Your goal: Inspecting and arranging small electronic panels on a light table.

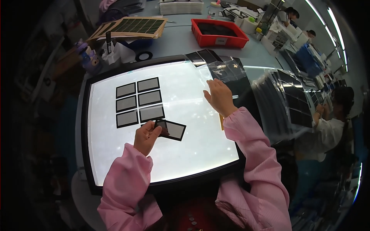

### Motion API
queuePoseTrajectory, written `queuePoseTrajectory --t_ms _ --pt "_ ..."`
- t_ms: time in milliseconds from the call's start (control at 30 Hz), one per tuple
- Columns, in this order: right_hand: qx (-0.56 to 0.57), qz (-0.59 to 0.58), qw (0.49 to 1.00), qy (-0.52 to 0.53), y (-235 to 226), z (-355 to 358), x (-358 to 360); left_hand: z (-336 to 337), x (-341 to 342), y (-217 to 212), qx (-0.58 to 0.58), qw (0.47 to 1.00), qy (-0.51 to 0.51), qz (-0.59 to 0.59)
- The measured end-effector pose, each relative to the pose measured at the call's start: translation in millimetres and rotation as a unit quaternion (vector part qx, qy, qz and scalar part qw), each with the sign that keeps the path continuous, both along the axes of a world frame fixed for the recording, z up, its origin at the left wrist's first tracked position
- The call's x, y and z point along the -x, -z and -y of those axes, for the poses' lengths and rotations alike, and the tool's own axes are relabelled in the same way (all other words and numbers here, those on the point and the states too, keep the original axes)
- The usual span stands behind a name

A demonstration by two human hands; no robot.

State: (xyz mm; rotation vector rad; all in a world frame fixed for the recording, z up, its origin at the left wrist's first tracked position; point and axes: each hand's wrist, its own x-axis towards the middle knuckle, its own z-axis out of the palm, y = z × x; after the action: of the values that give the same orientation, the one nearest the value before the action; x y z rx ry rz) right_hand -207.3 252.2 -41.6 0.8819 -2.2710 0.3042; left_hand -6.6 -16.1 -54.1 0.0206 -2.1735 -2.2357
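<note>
Over the glowing white light table [192, 154], my left hand [145, 138] pinches a thin grey rectangular panel with a black border [172, 129] by its corner, just below six matching panels [139, 102] laid in two columns. My right hand [219, 97], fingers spread, seems to rest on a clear plastic sleeve [231, 71]. Laying-out looks under way; next calls for squaring this panel against the grid.

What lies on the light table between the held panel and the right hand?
Nothing: in the head view, only bare lit surface separates the panel from the right hand.
</note>
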Motion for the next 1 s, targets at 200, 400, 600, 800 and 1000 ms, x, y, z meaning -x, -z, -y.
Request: queuePoseTrajectory --t_ms 200,400,600,800,1000 --pt "-0.078 0.048 0.994 0.053 1 2 18 48 17 2 0.005 0.99 -0.115 -0.075" --pt "0.143 0.128 0.98 -0.052 -40 11 -27 78 6 -6 -0.07 0.976 -0.194 -0.067" --pt "0.1 0.294 0.919 -0.245 -62 -4 -161 106 -11 -17 -0.227 0.95 -0.184 -0.106" --pt "0.0 0.41 0.871 -0.271 -64 -52 -224 84 -11 -25 -0.296 0.943 -0.125 -0.085" --pt "-0.09 0.465 0.824 -0.313 -88 -70 -228 53 -18 -21 -0.278 0.955 -0.099 -0.035"
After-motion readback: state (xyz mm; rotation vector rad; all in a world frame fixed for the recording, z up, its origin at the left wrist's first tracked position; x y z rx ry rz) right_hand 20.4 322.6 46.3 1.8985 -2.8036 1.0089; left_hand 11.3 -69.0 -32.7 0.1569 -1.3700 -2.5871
